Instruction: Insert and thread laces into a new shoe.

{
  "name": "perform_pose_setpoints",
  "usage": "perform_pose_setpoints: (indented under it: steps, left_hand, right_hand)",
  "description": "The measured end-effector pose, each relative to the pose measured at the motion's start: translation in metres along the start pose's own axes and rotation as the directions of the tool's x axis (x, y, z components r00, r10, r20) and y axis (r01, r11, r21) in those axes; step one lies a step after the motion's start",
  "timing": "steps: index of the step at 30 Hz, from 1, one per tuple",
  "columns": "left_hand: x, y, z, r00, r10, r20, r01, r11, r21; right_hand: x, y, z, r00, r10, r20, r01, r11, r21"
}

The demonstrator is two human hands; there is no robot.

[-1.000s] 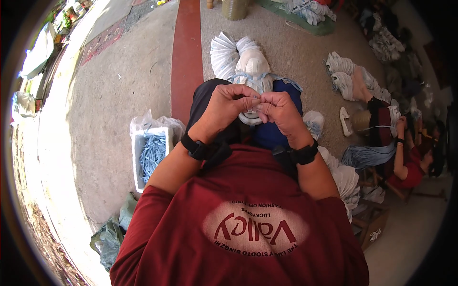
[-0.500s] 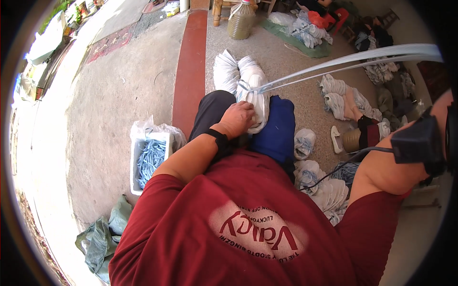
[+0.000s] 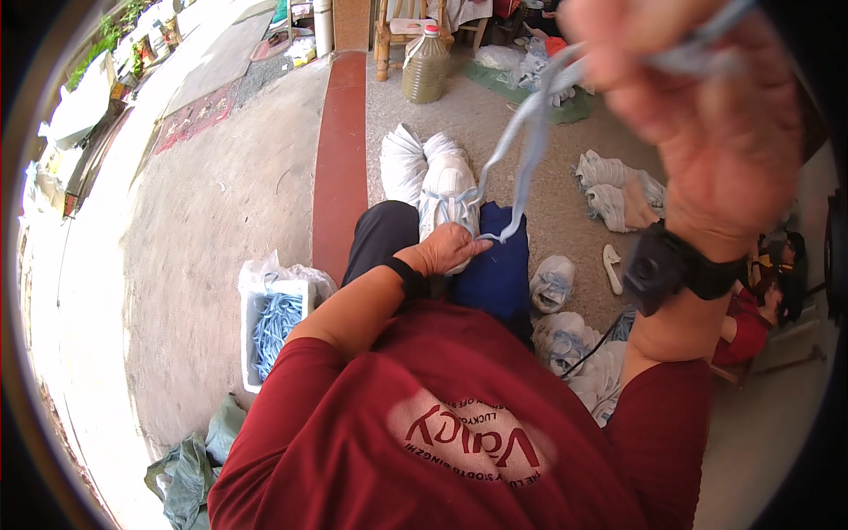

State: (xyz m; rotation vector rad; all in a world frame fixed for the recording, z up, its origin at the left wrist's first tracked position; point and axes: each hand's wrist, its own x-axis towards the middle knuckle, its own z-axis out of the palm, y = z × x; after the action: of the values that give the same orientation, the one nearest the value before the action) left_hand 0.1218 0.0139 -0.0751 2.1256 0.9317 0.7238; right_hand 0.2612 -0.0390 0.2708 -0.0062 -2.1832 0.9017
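Note:
A white sneaker [image 3: 449,181] lies over my lap with its toe pointing away, part of its light-blue lacing threaded through the eyelets. My left hand [image 3: 446,247] is closed at the near end of the sneaker, thumb and fingers pinching the shoelace [image 3: 528,163]; its fingertips partly hide the pinch. From there the lace rises in loose strands to my right hand [image 3: 729,132]. That hand is lifted high at the upper right, close and blurred, with its fingers closed around the lace. White ridged bundles [image 3: 402,168] lie just past the sneaker.
To my left stands a white foam box [image 3: 250,353] full of blue laces, beside a crumpled green bag [image 3: 181,473]. White shoes [image 3: 552,283] lie on the floor at my right. Ahead are a capped jug [image 3: 426,71] and a bamboo chair [image 3: 384,40]. Another person's arm shows at far right.
My right hand has come in from beyond the right edge, and the taut lace now hangs slack. My left hand has shifted from the sneaker's top to its near edge, at the lace.

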Motion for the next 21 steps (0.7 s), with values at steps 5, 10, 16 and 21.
perform_pose_setpoints:
  steps: [5, 10, 16, 21]
  left_hand:
    - [-0.022, -0.009, 0.025, 0.976, 0.183, 0.118, -0.189, 0.981, 0.036]
    - [-0.022, 0.0, 0.014, 0.949, 0.158, 0.272, -0.153, 0.987, -0.039]
    - [-0.021, -0.005, 0.013, 0.979, 0.104, 0.173, -0.055, 0.962, -0.267]
    - [-0.015, -0.014, 0.015, 0.989, 0.111, 0.097, -0.068, 0.926, -0.372]
  right_hand:
    - [-0.087, 0.15, 0.033, 0.771, 0.635, -0.047, -0.636, 0.766, -0.089]
    - [-0.2, 0.293, 0.061, 0.539, 0.738, -0.407, -0.774, 0.624, 0.107]
    - [-0.211, 0.338, 0.085, 0.348, 0.777, -0.525, -0.782, 0.549, 0.295]
    - [-0.209, 0.345, 0.084, 0.268, 0.835, -0.481, -0.667, 0.521, 0.533]
